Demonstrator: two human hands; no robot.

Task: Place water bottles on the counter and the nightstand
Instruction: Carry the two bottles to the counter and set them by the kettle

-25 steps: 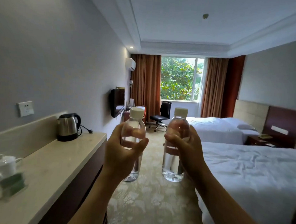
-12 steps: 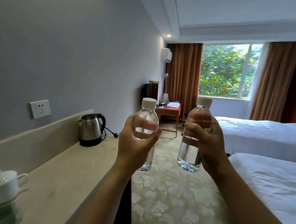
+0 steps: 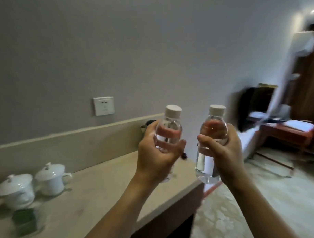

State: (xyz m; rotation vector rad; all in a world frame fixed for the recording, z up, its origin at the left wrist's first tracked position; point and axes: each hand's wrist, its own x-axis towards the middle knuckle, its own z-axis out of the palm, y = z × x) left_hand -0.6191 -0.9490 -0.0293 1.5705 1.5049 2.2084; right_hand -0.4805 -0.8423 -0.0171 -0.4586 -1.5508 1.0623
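The left hand (image 3: 158, 154) wraps its fingers and thumb round the upper body of a clear plastic water bottle (image 3: 168, 131), held upright above the counter (image 3: 95, 197). The bottle is rounded at the shoulder, smooth and see-through, with a ribbed off-white screw cap (image 3: 173, 110) above the fingers; its base shows just under the heel of the hand. Just right of it, apart and not touching, the right hand (image 3: 223, 152) grips a second water bottle (image 3: 208, 152) of the same shape, also upright, with its cap (image 3: 217, 110) on top. This one's lower half hangs free below the thumb, past the counter's right end and over the pale, flower-patterned carpet (image 3: 227, 214).

Below and left of the left forearm the counter is a smooth, beige, stone-like slab with a low upstand of the same material along the grey wall. Far left of the left hand stand two glossy white lidded cups (image 3: 52, 177) with handles, and nearer the camera a blurred dark green packet (image 3: 25, 219). Above and left of the left hand a square white wall socket (image 3: 103, 105) sits flat on the wall. Behind the left hand's knuckles part of a dark object peeks out, too hidden to name.
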